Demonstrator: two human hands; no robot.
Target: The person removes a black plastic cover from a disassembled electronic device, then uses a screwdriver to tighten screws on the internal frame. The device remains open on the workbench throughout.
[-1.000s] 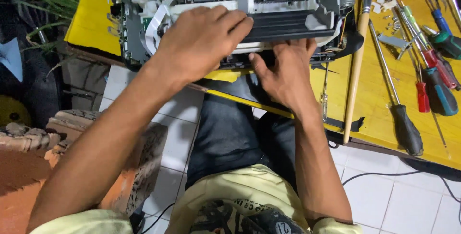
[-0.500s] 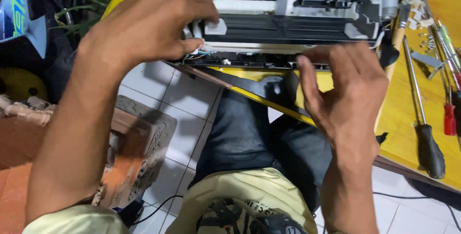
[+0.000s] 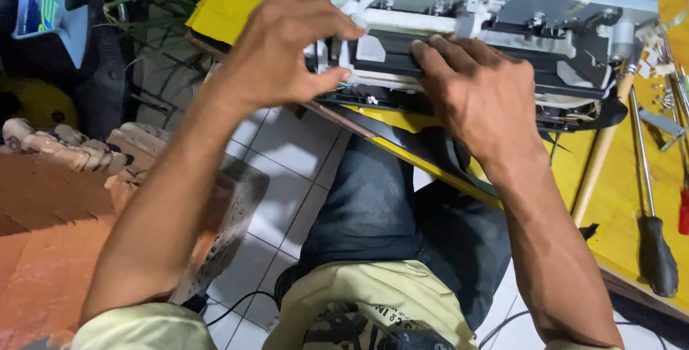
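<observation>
Hands work at the near edge of a stripped machine chassis (image 3: 495, 5), grey metal with white plastic parts, which lies on a yellow tabletop (image 3: 617, 178) and overhangs its front edge. The left hand (image 3: 287, 48) is curled at the chassis's left end, fingers bent over the top and thumb pinching from below onto a white plastic piece (image 3: 369, 48) at the corner. The right hand (image 3: 474, 91) lies flat and spread, fingers pressing down on the black bar (image 3: 545, 70) that runs along the chassis front; it grips nothing, only presses. Between the two hands little room remains. Right of the right hand, close to the chassis end, a wooden handle (image 3: 599, 156) leans across the table, and beyond it a black-handled screwdriver (image 3: 649, 206) lies near the table's edge. Below the hands, open space drops to the person's knees and white floor tiles (image 3: 287, 142).
</observation>
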